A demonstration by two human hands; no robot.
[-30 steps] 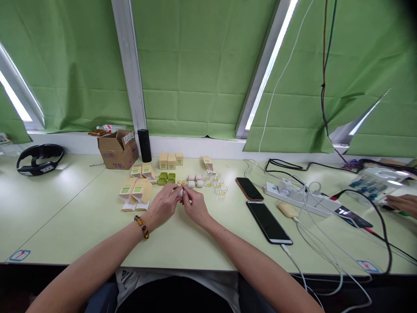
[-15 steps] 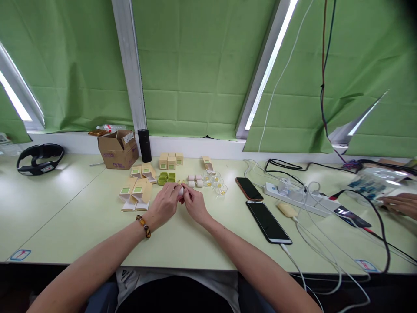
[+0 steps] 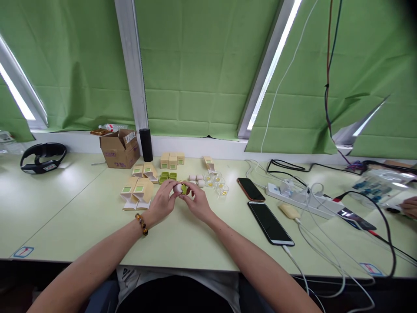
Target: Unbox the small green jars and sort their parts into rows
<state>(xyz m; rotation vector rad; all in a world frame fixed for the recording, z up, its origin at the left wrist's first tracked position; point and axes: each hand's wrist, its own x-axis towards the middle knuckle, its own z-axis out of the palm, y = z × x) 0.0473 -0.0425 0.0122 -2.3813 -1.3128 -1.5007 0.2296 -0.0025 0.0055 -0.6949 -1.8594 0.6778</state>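
Between my hands is a small piece, with a pale pink cylinder (image 3: 177,188) on its left side and a green part (image 3: 184,189) on its right. My left hand (image 3: 164,200) is closed with its fingertips on the pink side. My right hand (image 3: 197,202) pinches the green side. Whether the two parts are joined, I cannot tell. Just beyond my fingers stand several green square pots (image 3: 167,176), more pale pink cylinders (image 3: 196,178) and several clear cups (image 3: 216,182) with yellow in them. Open cream cartons (image 3: 140,191) with green labels lie to the left.
Closed small boxes (image 3: 172,160) stand at the back, left of a single open carton (image 3: 209,163). A cardboard box (image 3: 119,150) and black cylinder (image 3: 146,144) are behind. Rightward lie two phones (image 3: 270,222), a power strip (image 3: 298,199) and cables. Another person's hand (image 3: 409,206) shows far right.
My fingers have shifted around the held piece, which now shows its pink and green sides. The view has moved slightly. The other person's hand at far right has drawn back.
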